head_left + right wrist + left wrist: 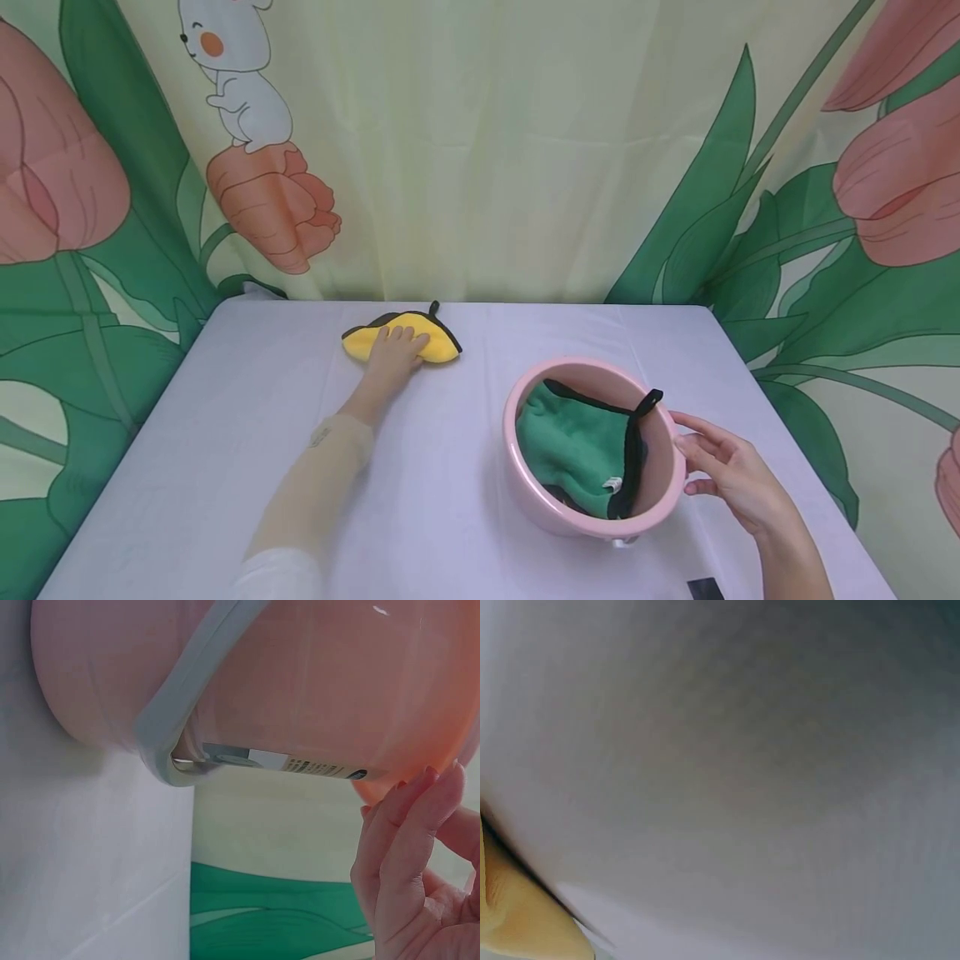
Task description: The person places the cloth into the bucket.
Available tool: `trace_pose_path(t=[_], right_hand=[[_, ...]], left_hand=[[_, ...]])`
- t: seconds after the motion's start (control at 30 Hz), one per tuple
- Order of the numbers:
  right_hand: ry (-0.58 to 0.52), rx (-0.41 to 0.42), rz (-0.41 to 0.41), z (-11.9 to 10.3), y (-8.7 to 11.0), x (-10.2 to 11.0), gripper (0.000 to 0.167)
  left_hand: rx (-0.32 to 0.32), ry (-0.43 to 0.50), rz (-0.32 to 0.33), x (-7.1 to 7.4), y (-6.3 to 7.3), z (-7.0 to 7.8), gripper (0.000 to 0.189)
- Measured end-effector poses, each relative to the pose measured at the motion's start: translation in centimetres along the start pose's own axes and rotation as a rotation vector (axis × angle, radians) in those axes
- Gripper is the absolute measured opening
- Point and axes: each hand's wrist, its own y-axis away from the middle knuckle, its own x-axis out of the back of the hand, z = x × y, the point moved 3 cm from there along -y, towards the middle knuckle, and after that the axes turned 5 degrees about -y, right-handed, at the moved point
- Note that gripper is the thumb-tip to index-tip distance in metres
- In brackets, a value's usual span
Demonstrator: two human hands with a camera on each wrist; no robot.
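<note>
Toward the far edge of the table my left hand (393, 354) grips a yellow cloth (438, 346) with dark trim and a small black loop. The cloth is bunched into a half-moon under the fingers, and the fingertips lie across its top. A pink bucket (517, 483) stands upright at the right, holding a green cloth (573, 446) with black edging and a white tag. The green cloth's black loop pokes over the rim. My right hand (731, 475) is at the bucket's right side, its extended fingertips touching the rim. The right wrist view shows those fingers (409, 840) beside the bucket wall.
A white cloth covers the table (187, 500). The bucket has a pale handle (180, 705) hanging down its side and a printed label (300, 763). A small black piece (705, 588) lies at the front right. A patterned curtain (480, 150) hangs behind the table.
</note>
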Motion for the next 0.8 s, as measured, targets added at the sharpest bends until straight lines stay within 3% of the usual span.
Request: trace_pose_path(t=[0.43, 0.8], right_hand=[[-0.001, 0.013, -0.005, 0.1, -0.2, 0.2, 0.036], [-0.017, 0.023, -0.017, 0.3, -0.3, 0.3, 0.034]], left_hand=[[-0.115, -0.109, 0.301, 3.9, -0.3, 1.0, 0.032], [-0.210, -0.115, 0.557, 9.6, -0.8, 3.0, 0.039]])
